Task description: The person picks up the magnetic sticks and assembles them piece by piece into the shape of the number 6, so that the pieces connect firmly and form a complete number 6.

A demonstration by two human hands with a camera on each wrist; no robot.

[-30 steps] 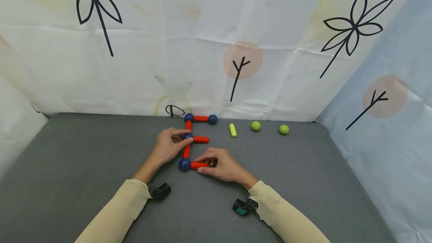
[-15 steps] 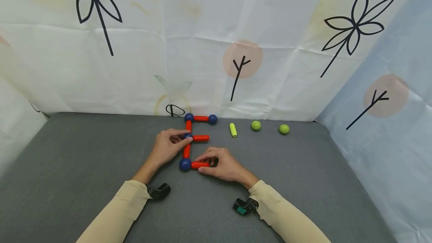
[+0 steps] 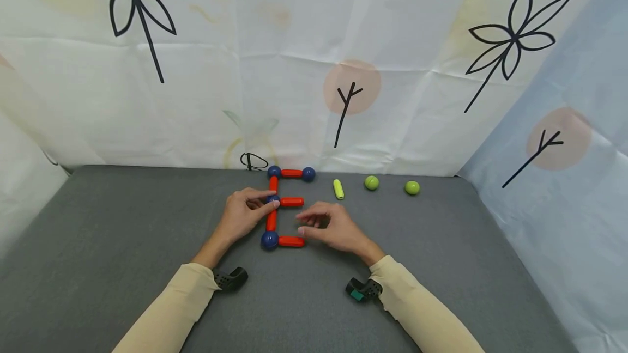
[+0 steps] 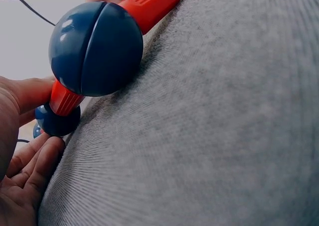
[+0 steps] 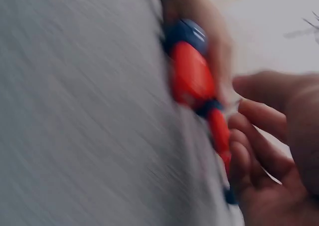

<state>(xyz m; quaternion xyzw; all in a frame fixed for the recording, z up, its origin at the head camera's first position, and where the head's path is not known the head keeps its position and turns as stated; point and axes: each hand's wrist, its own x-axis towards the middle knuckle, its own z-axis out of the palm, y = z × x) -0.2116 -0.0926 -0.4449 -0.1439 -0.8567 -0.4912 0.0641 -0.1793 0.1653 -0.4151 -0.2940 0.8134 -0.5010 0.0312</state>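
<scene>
Blue balls and red rods lie joined on the table in an E shape. With thumb and fingers, my left hand (image 3: 240,214) grips the middle blue ball (image 3: 273,199), from which a red rod (image 3: 293,201) points right. The nearest blue ball (image 3: 270,240) carries the lower red rod (image 3: 291,242); both loom large in the left wrist view, the ball (image 4: 97,49) in front. At the far end, a top rod (image 3: 291,173) links two more blue balls. My right hand (image 3: 336,227) hovers just right of the lower rod, fingers apart, nothing between them.
Behind and to the right lie a yellow-green rod (image 3: 338,189) and two green balls, one left (image 3: 371,182) and one right (image 3: 412,188). A printed cloth wall (image 3: 289,86) rises at the grey table's (image 3: 122,222) back edge.
My right hand has let go of the lower red rod and moved up and to the right, away from it. My left hand stays on the middle ball.
</scene>
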